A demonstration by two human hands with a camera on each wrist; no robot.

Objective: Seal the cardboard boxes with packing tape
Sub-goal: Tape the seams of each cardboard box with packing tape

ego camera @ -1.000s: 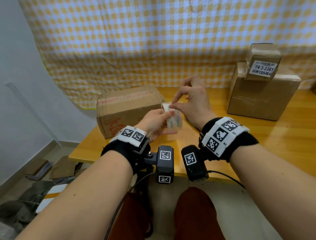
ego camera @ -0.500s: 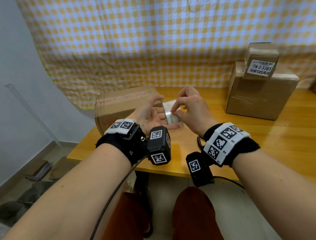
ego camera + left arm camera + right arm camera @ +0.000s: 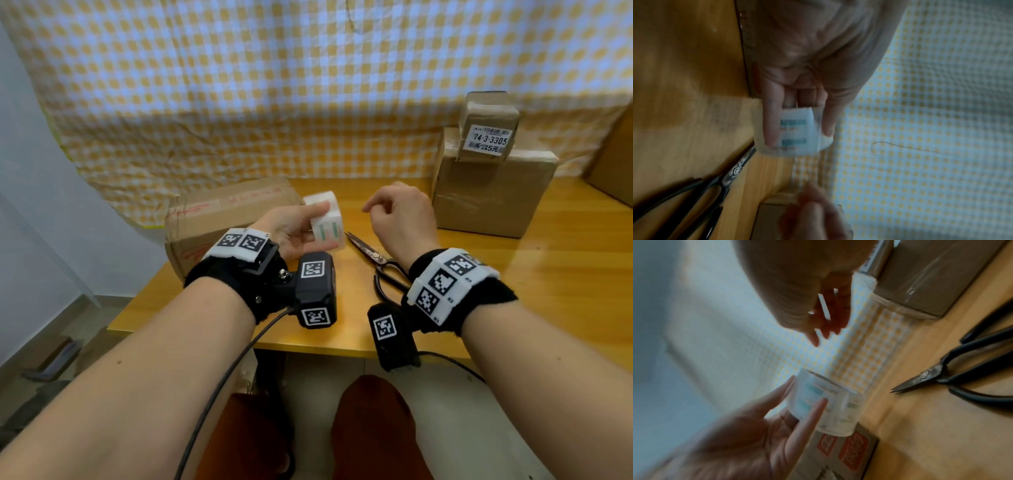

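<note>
My left hand point(image 3: 320, 226) grips a roll of clear packing tape point(image 3: 330, 231) with green marks, thumb on top and fingers beneath, just above the table. The left wrist view shows the roll point(image 3: 797, 133) between thumb and fingers. My right hand point(image 3: 368, 207) hovers a short way right of the roll, fingertips pinched together point(image 3: 816, 337); a faint clear strip seems to run from the roll to them. A long cardboard box point(image 3: 222, 212) lies behind my left hand. A larger taped box point(image 3: 489, 202) stands at the right, a small labelled box point(image 3: 488, 126) on top.
Black scissors point(image 3: 373, 255) lie closed on the wooden table point(image 3: 548, 274) between my hands, tips pointing toward the roll. Another box edge point(image 3: 616, 164) shows at the far right. A yellow checked cloth point(image 3: 274, 85) hangs behind. The table's front edge is close to my wrists.
My right hand was picking at the roll and has drawn away to the right. The left hand turned palm-up with the roll, uncovering the scissors.
</note>
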